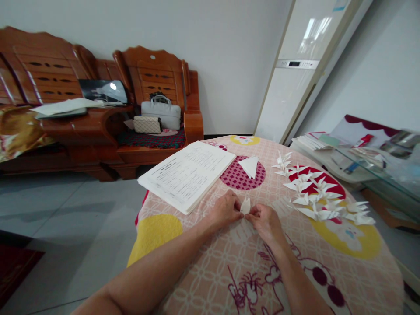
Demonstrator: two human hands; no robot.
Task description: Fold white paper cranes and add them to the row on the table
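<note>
Between my fingertips is a small piece of folded white paper [245,205], narrow and pointed at the top. My left hand [227,207] pinches its lower left edge. From the other side, my right hand [265,219] grips the lower right edge with thumb and finger. Both hands are low over the patterned tablecloth [203,271]. Just beyond them lies a white folded paper triangle [250,167]. To the right, several folded white paper cranes [308,186] stand in a loose group.
A thick stack of printed sheets [188,175] lies at the table's left. Behind it stands a wooden chair [157,74] with a grey bag [167,113]. A glass-topped stand [377,168] holding papers is at the right, near a tall white air conditioner [292,83].
</note>
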